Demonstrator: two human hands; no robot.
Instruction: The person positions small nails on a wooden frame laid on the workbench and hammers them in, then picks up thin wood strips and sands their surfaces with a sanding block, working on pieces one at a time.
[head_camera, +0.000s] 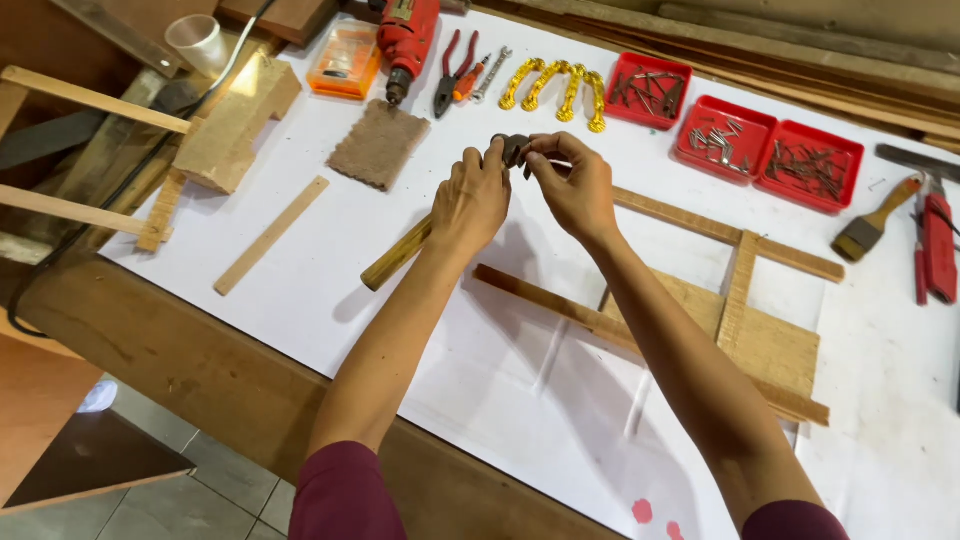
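Both your hands meet on a hammer head above the white-covered table (300, 300).

Well to the left of your fingers lie a wooden block (235, 125) and a thin wood strip (270, 236). Your left hand (470, 200) has its fingers closed around the top of the hammer (400, 255), whose wooden handle slants down to the left below that hand. The dark metal head (512, 148) sits between your two hands, just by the fingertips. Your right hand (572, 185) pinches its fingers together at the head; whether they hold something small there, you cannot tell. Beyond your fingers lie gold handles (555, 90). To the right rest a wooden frame (740, 310) and three red trays (735, 135) of nails.
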